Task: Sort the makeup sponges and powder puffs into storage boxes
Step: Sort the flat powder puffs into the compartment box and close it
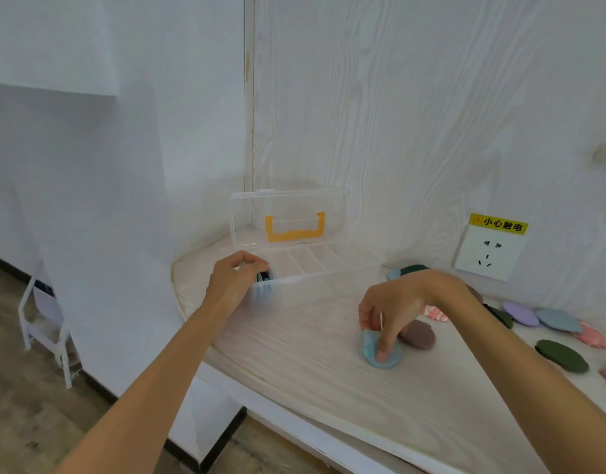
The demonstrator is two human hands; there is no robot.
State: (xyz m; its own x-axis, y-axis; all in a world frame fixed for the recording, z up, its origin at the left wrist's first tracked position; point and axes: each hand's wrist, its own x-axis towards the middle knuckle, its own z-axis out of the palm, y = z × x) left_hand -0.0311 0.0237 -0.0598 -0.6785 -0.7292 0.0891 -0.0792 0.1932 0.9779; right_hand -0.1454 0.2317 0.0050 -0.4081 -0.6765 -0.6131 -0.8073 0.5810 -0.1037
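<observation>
Pale wood-grain countertop (pixel 294 364), rounded at its near-left edge. Landmark: a clear storage box (pixel 308 271) standing on it in the back corner, lid raised. To the right of the box and nearer the viewer lie a light blue puff (pixel 380 354) and, just beside it, a brown puff (pixel 419 333). Further right of the box lie a lilac puff (pixel 520 313), a grey-blue puff (pixel 558 319), a pink puff (pixel 592 336) and a dark green puff (pixel 561 355).
</observation>
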